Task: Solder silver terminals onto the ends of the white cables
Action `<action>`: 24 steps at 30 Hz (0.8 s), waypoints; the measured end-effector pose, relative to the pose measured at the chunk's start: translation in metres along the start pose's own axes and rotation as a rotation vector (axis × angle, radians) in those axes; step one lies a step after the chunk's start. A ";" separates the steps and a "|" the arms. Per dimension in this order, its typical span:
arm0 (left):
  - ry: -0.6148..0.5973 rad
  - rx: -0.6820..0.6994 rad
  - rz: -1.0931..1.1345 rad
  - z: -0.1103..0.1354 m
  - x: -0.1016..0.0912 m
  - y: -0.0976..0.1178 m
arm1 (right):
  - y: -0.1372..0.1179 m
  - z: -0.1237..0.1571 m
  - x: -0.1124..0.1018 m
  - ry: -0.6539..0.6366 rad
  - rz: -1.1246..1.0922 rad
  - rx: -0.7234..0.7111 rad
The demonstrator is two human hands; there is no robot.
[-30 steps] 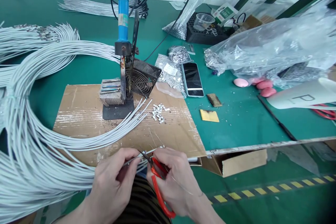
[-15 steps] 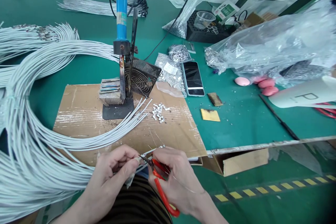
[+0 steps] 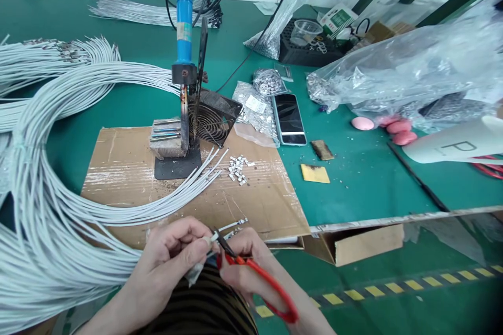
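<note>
My left hand [image 3: 173,261] is closed in a pinch on the end of a white wire [image 3: 210,239] at the near edge of the cardboard sheet [image 3: 126,167]. My right hand [image 3: 251,272] grips red-handled scissors [image 3: 263,282], their dark blades pointing up at the wire end beside my left fingertips. A few more wire ends [image 3: 233,226] with metal tips poke out just above the blades. The wires belong to a large bundle of white cables [image 3: 47,220] that loops round the left side of the table.
A blue-handled soldering iron [image 3: 184,21] stands in its holder on the cardboard beside a small fan [image 3: 212,118]. Loose metal terminals [image 3: 237,167], a phone [image 3: 288,118], a yellow sponge [image 3: 314,173], plastic bags [image 3: 412,68] and pink objects [image 3: 393,128] lie to the right.
The scissors have swung: the red handles now point down to the right and the blades have closed in on the wire end. My left hand has tightened its pinch.
</note>
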State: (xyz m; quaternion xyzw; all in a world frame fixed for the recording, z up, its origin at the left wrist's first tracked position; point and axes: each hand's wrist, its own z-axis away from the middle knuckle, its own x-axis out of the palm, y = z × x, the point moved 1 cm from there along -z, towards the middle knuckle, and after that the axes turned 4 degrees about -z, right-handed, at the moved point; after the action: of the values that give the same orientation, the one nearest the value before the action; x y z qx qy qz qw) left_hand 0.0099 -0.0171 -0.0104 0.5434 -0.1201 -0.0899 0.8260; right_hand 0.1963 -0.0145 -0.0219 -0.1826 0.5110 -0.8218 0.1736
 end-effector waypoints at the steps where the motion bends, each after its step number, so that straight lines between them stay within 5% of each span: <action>1: 0.049 0.011 -0.011 0.000 0.001 -0.002 | -0.001 0.000 0.000 0.094 0.078 -0.031; 5: 0.243 0.143 -0.195 0.001 0.006 -0.006 | -0.006 0.002 0.001 0.347 0.459 -0.169; 12: 0.395 0.735 -0.861 0.008 0.010 -0.003 | -0.016 0.007 -0.003 0.290 0.611 -0.140; 15: 0.455 0.876 -1.020 0.009 0.010 -0.007 | -0.017 0.008 -0.002 0.285 0.605 -0.118; 18: 0.408 0.735 -0.847 0.008 0.010 -0.008 | -0.014 0.008 0.000 0.302 0.565 -0.107; 24: 0.121 0.022 -0.012 0.001 0.005 0.001 | -0.007 0.005 0.000 0.309 0.548 -0.220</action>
State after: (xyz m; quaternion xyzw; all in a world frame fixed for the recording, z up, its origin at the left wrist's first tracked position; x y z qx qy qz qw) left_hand 0.0140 -0.0187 -0.0084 0.5577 -0.0677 -0.0602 0.8251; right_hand 0.1981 -0.0147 -0.0133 0.0708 0.6469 -0.7026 0.2878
